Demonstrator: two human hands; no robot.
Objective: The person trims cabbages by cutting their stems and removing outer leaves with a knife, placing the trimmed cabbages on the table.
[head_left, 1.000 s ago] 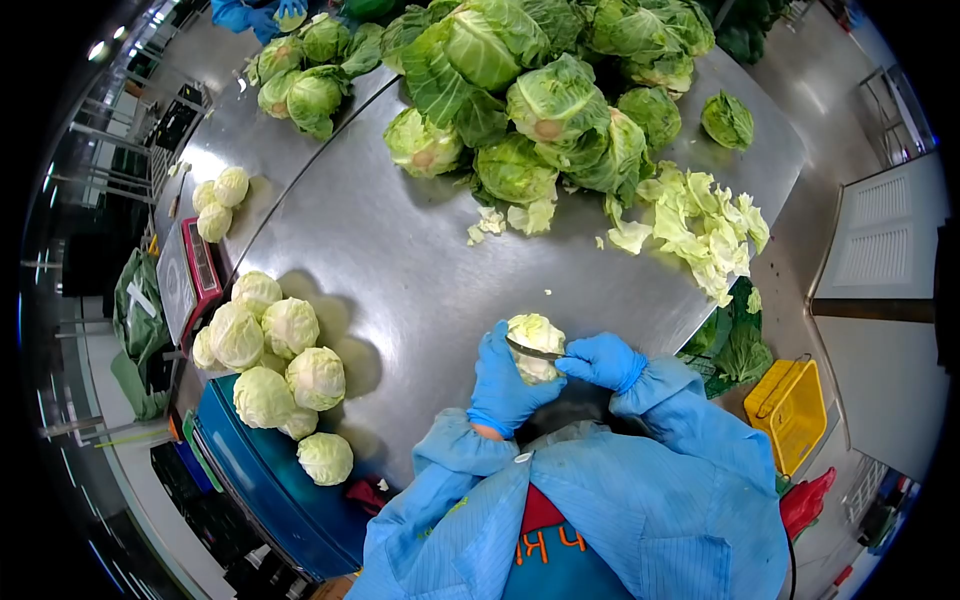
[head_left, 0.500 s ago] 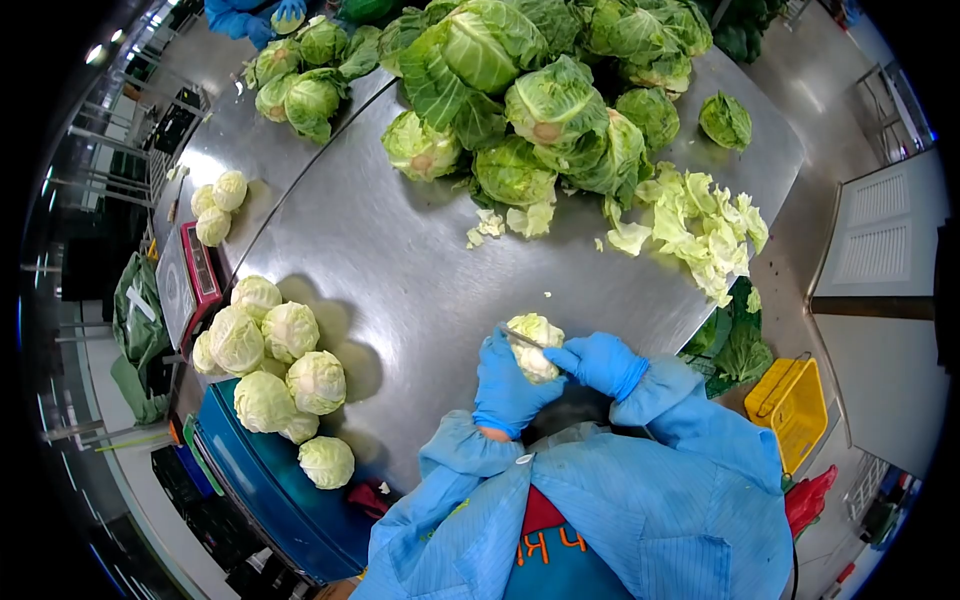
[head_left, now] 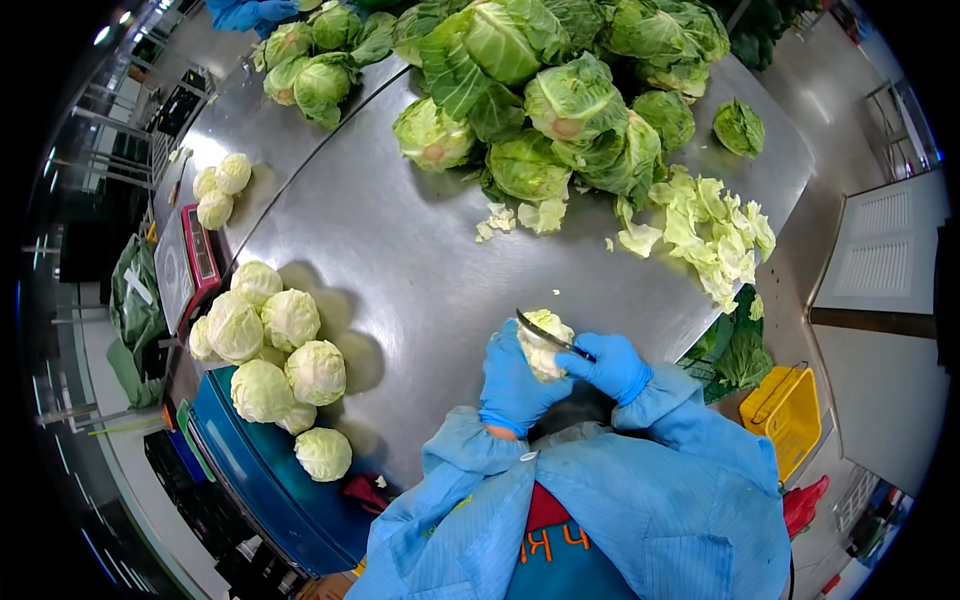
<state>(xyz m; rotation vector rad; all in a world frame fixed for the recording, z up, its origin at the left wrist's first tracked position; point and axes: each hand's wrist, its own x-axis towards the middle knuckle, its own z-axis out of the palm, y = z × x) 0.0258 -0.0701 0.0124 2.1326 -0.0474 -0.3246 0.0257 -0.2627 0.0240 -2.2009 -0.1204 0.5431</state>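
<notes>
My left hand (head_left: 518,382), in a blue glove, is closed around a small pale cabbage (head_left: 541,358) just above the table's near edge. In my right hand (head_left: 612,366), also gloved, is a knife (head_left: 549,333) with a dark curved blade, which lies across the top of that cabbage. Whether the edge is cutting in cannot be made out. Trimmed cabbages (head_left: 291,318) are piled to my left, and loose pale leaves (head_left: 704,232) lie to the right beyond my hands.
Untrimmed green cabbages (head_left: 573,97) are heaped at the far side of the metal table (head_left: 420,270). A red-edged scale (head_left: 201,245) stands at the left, above a blue bin (head_left: 262,480). A yellow basket (head_left: 785,415) is at the right. Another person's blue sleeve (head_left: 240,13) shows at top left.
The knife has swung over the cabbage, so more of its blade shows, and my right hand has shifted slightly. The whole view has moved a little.
</notes>
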